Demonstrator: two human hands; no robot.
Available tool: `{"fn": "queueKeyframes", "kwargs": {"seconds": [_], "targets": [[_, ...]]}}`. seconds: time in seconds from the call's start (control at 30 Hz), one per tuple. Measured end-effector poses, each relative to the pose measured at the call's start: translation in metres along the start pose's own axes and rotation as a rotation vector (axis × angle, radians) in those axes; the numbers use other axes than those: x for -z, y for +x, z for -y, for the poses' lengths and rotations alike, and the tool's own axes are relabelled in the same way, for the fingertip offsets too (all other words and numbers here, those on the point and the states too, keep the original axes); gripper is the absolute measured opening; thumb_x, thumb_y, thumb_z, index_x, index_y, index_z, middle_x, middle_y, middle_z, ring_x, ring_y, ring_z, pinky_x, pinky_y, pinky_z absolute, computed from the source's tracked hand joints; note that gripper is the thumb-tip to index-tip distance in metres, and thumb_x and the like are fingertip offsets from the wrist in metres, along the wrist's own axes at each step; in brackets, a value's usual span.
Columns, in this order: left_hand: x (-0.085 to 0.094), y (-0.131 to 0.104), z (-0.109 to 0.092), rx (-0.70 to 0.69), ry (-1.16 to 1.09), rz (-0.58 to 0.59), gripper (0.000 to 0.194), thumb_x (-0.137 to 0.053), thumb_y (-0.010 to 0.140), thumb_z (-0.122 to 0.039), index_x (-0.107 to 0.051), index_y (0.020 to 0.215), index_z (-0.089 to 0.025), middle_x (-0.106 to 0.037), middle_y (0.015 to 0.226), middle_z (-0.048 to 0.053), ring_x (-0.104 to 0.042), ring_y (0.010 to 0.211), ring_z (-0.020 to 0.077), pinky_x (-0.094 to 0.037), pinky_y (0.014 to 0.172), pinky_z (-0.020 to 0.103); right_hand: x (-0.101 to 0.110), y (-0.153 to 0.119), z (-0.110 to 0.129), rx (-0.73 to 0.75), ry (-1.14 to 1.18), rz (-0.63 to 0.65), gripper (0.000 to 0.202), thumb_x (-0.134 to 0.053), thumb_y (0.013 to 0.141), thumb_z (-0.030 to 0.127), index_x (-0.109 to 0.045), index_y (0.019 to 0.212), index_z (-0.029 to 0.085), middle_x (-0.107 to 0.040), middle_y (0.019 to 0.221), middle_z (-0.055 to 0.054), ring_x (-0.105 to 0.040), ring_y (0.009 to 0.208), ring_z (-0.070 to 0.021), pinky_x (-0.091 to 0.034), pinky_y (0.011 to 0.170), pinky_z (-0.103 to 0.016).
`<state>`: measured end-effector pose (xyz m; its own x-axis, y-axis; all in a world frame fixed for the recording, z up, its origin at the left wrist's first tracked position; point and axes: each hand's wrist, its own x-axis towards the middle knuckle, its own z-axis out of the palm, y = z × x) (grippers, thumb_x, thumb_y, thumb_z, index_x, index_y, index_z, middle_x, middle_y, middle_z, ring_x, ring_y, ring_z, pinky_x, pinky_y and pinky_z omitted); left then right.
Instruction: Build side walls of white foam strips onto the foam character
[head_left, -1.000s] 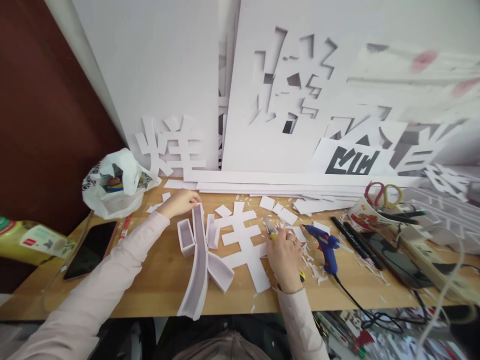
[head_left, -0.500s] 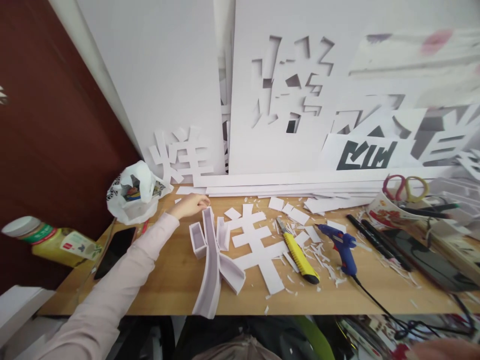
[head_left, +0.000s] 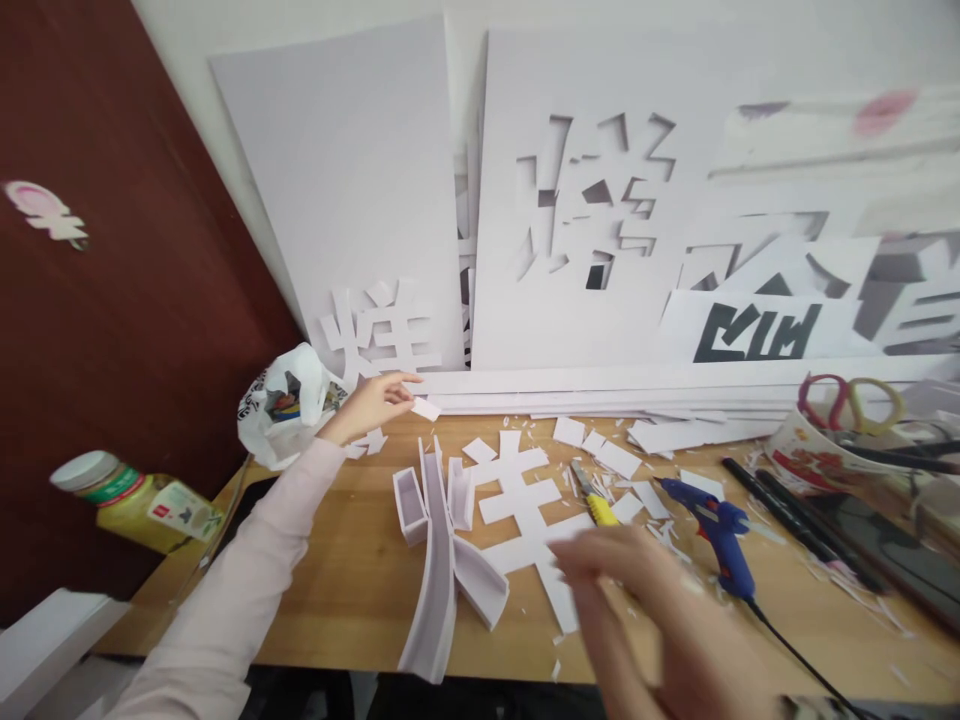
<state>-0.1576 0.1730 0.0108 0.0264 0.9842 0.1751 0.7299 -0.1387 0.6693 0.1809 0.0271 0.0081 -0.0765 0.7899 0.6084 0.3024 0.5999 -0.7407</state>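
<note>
My left hand (head_left: 376, 405) reaches to the back of the table, a small white piece of board (head_left: 427, 408) at its fingertips, apparently pinched there. Just in front of it stands a white built-up character part (head_left: 439, 560) with raised side walls. To its right lies a flat white cut-out character part (head_left: 517, 500). My right hand (head_left: 660, 610), slightly blurred, hovers over the front of the table, fingers curved and apart, nothing visible in them. It partly hides the yellow utility knife (head_left: 600, 508) and the flat cut-out.
A blue glue gun (head_left: 716, 530) with its cord, black pens (head_left: 772, 515) and a tub with scissors (head_left: 806, 450) are on the right. White scraps lie about. On the left are a plastic bag (head_left: 281, 410) and a bottle (head_left: 142, 505). White boards (head_left: 360, 180) lean at the back.
My right hand has come up from the lower right corner over the table. My left hand now has a small white piece at its fingertips. The view has tilted up and left.
</note>
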Motion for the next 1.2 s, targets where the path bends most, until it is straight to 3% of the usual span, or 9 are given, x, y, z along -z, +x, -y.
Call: {"fn": "queueKeyframes", "kwargs": {"seconds": [0.1,0.2,0.37,0.57,0.7,0.9,1.07,1.13,1.2], "targets": [[-0.011,-0.028,-0.022,-0.015,-0.152,0.006,0.057,-0.061,0.082,-0.042,-0.056,0.133,-0.017,-0.073,0.104,0.008,-0.075,0.09,0.0221,-0.059,0.083,0.036,-0.051,0.015,-0.015,-0.267,0.198,0.134,0.021,-0.059,0.094,0.039,-0.068,0.106,0.024,-0.073,0.084,-0.005,-0.069,0.068,-0.0189,-0.057,0.056,-0.028],[-0.044,-0.07,-0.046,0.079,-0.499,0.126,0.051,-0.069,0.08,-0.041,-0.061,0.126,-0.019,-0.071,0.113,0.009,-0.074,0.092,0.0228,-0.059,0.083,0.035,-0.088,0.018,-0.04,-0.414,0.354,0.155,0.034,-0.058,0.094,0.047,-0.067,0.111,0.019,-0.074,0.095,-0.008,-0.07,0.077,-0.0191,-0.058,0.064,-0.028],[-0.072,-0.106,-0.069,0.182,-0.582,0.127,0.039,-0.076,0.073,-0.039,-0.066,0.104,-0.018,-0.071,0.08,0.003,-0.074,0.077,0.0226,-0.058,0.073,0.033,-0.095,0.019,-0.054,-0.397,0.363,0.127,0.03,-0.057,0.095,0.046,-0.07,0.093,0.019,-0.075,0.089,-0.006,-0.071,0.085,-0.0202,-0.056,0.077,-0.03],[-0.06,-0.107,-0.076,0.153,-0.385,0.139,0.053,-0.073,0.075,-0.041,-0.063,0.123,-0.021,-0.071,0.065,-0.001,-0.07,0.066,0.0207,-0.056,0.072,0.032,-0.09,0.018,-0.044,-0.342,0.373,0.242,0.025,-0.057,0.097,0.041,-0.069,0.092,0.02,-0.074,0.086,-0.004,-0.069,0.081,-0.0176,-0.052,0.075,-0.026],[-0.047,-0.127,-0.074,0.29,-0.2,0.237,0.053,-0.058,0.086,-0.056,-0.063,0.131,-0.028,-0.065,0.053,-0.004,-0.056,0.039,0.0172,-0.048,0.046,0.029,-0.081,0.009,-0.041,-0.325,0.294,0.349,0.026,-0.046,0.103,0.039,-0.061,0.09,0.021,-0.07,0.077,0.0,-0.066,0.07,-0.0145,-0.048,0.068,-0.023],[-0.027,-0.152,-0.078,-0.008,-0.058,-0.023,0.019,-0.063,0.087,-0.047,-0.079,0.094,-0.04,-0.071,0.077,0.001,-0.068,0.079,0.0212,-0.056,0.074,0.03,-0.077,0.004,-0.032,-0.141,0.174,0.592,0.02,-0.043,0.104,0.031,-0.06,0.096,0.023,-0.066,0.075,0.002,-0.061,0.065,-0.0135,-0.042,0.061,-0.022],[0.005,-0.134,-0.073,-0.049,0.096,-0.295,0.018,-0.067,0.083,-0.049,-0.077,0.076,-0.035,-0.075,0.086,-0.001,-0.068,0.078,0.0212,-0.055,0.073,0.03,-0.087,-0.004,-0.044,-0.195,0.171,0.448,0.019,-0.051,0.1,0.03,-0.063,0.089,0.022,-0.07,0.077,0.001,-0.065,0.068,-0.014,-0.045,0.063,-0.021],[0.017,-0.108,-0.066,0.033,0.204,-0.461,0.018,-0.071,0.079,-0.048,-0.077,0.079,-0.032,-0.076,0.09,-0.002,-0.069,0.085,0.0243,-0.054,0.08,0.033,-0.086,-0.013,-0.056,-0.219,0.155,0.309,0.021,-0.053,0.099,0.032,-0.064,0.085,0.022,-0.069,0.072,0.001,-0.063,0.063,-0.0136,-0.046,0.059,-0.021],[0.019,-0.074,-0.056,0.083,0.291,-0.456,0.017,-0.07,0.081,-0.042,-0.078,0.085,-0.027,-0.078,0.092,0.0,-0.07,0.088,0.026,-0.053,0.083,0.034,-0.081,-0.024,-0.069,-0.253,0.106,0.108,0.025,-0.055,0.098,0.036,-0.064,0.08,0.021,-0.065,0.066,0.002,-0.061,0.058,-0.0138,-0.047,0.057,-0.022]]}}
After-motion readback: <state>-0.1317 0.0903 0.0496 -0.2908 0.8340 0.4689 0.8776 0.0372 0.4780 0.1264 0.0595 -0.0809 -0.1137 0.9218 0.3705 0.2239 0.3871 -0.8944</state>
